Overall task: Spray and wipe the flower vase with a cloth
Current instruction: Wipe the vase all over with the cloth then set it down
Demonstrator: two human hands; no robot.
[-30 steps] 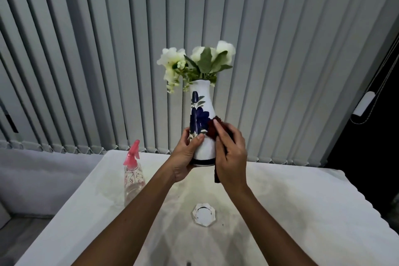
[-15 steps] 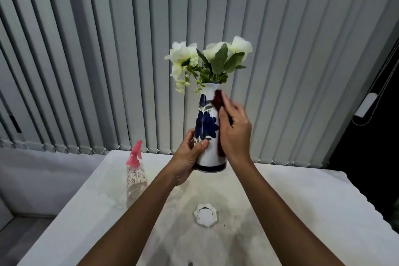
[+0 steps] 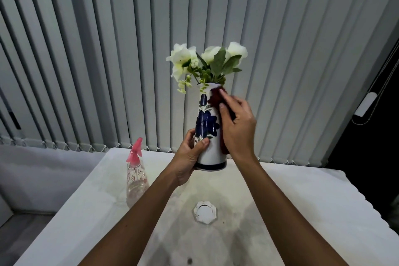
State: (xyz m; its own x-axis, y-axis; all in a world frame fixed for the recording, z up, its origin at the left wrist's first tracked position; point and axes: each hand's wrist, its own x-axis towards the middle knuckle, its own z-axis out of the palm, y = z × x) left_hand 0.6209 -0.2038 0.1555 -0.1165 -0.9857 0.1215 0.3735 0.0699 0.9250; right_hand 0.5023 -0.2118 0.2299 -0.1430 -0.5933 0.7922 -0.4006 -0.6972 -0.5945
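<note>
A white vase (image 3: 209,153) with blue painted flowers and a blue base band is held up in the air above the table. White flowers (image 3: 207,58) with green leaves stick out of its top. My left hand (image 3: 190,155) grips the vase's lower left side. My right hand (image 3: 236,124) presses a dark red cloth (image 3: 216,97) against the vase's right side, near the neck. Most of the cloth is hidden under my fingers and palm.
A clear spray bottle (image 3: 136,177) with a pink trigger head stands on the white table (image 3: 302,211) at the left. A small white octagonal dish (image 3: 204,212) lies below the vase. Grey vertical blinds (image 3: 108,49) hang behind the table.
My right hand slid the cloth up the vase's right side from the lower body to the neck. The vase was lifted slightly and shifted right.
</note>
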